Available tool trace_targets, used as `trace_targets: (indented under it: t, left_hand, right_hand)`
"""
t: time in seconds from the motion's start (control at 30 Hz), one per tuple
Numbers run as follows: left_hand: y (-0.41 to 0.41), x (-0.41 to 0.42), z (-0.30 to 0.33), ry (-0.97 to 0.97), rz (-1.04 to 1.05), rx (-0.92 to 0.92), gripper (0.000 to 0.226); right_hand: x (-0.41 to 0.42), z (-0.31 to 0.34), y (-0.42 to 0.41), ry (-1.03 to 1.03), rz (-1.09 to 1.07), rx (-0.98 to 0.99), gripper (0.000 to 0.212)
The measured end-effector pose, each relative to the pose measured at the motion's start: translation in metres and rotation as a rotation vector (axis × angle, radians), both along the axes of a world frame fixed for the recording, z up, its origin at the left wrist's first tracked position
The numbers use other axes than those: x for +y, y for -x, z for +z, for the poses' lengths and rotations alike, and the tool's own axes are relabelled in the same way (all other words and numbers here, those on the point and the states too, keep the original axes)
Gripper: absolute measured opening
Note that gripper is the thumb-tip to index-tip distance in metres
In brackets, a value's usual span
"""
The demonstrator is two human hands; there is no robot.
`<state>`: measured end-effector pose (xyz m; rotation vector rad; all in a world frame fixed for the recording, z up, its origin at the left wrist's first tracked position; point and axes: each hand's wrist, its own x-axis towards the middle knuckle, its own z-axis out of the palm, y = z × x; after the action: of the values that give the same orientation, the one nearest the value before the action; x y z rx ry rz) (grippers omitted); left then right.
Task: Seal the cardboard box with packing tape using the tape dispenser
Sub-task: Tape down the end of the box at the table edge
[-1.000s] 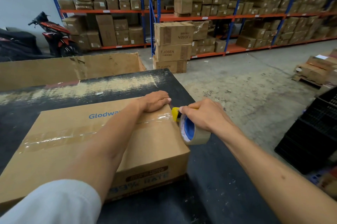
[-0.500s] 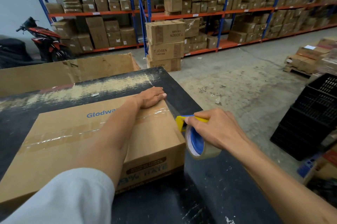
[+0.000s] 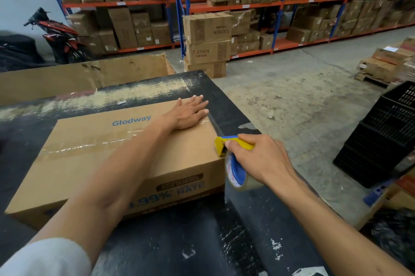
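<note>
Brown cardboard box printed "Glodway" (image 3: 125,154) sits on the black worn table (image 3: 179,248), its right end near the table's right edge. Clear packing tape strip (image 3: 89,144) runs across the top seam, wrinkled in places.

Left hand (image 3: 187,114) lies flat, fingers spread, on the box top at its far right corner, pressing the tape end; a second ago the fingers were curled closer to the edge.

Right hand (image 3: 256,161) is clamped on the yellow-and-blue tape dispenser with its clear roll (image 3: 235,163). It has dropped from top-edge level to down beside the box's right end face, touching it.

Read: top run is laid, tape is being wrapped over the edge. Next is the cut. Whether the strip is cut yet, can't tell.
</note>
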<state>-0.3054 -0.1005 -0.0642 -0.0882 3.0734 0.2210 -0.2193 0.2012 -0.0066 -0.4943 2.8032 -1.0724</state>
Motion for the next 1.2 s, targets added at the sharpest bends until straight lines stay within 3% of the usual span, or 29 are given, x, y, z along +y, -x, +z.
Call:
trace_targets:
  t: [0.17,0.43,1.2]
  left_hand:
    - [-0.015,0.015,-0.003,-0.050,-0.183,0.023,0.053]
    - [-0.018,0.016,-0.004,-0.112,-0.154,0.020,0.050]
    - [-0.015,0.014,-0.006,-0.058,-0.100,0.020,0.055]
  right_hand:
    - [0.000,0.000,-0.001,0.002,-0.018,0.006,0.060]
    - [0.004,0.003,-0.010,0.023,-0.032,0.018,0.060]
    - [0.035,-0.018,-0.063,-0.024,-0.004,0.006,0.063]
